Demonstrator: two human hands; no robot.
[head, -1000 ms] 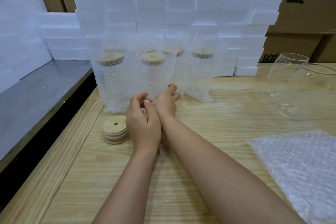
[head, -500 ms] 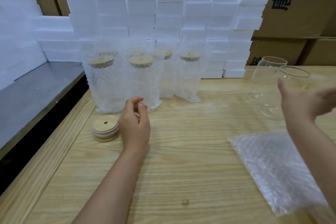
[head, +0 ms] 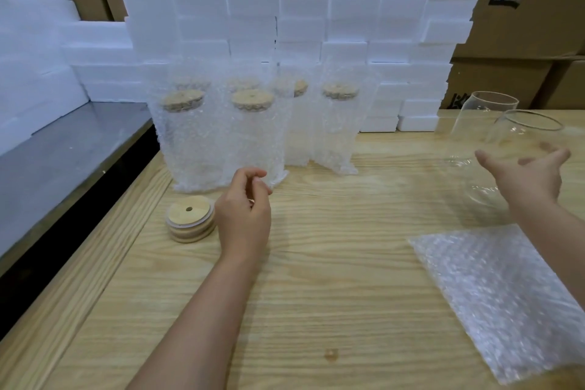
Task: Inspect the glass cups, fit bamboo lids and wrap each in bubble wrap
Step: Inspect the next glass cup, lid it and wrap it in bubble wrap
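The person's right hand [head: 528, 177] is hovering wide open at the near cup [head: 535, 133], fingers spread and thumb out, palm facing the glass; it is blurred, and I cannot tell whether the fingertips are touching the cup. That cup is standing bare and upright on the right side of the table [head: 316, 294], with a second bare cup [head: 484, 111] standing just behind it to the left.

The left hand [head: 243, 212] is hanging over the table with its fingers loosely curled, thumb near the forefinger, gripping nothing that I can see. Just to its left a small stack of lids [head: 190, 223] is sitting on the wood, the top one showing its straw hole.

Beyond the left hand, a cluster of wrapped cups [head: 221, 136] is standing upright, each with a lid showing through the wrap. A flat sheet of bubble wrap [head: 506, 301] is lying at the front right of the table, under the right forearm.

White foam blocks [head: 300, 9] are standing stacked in a wall behind the cups, with cardboard boxes [head: 522, 9] behind them and a grey metal top [head: 63, 152] lying to the left
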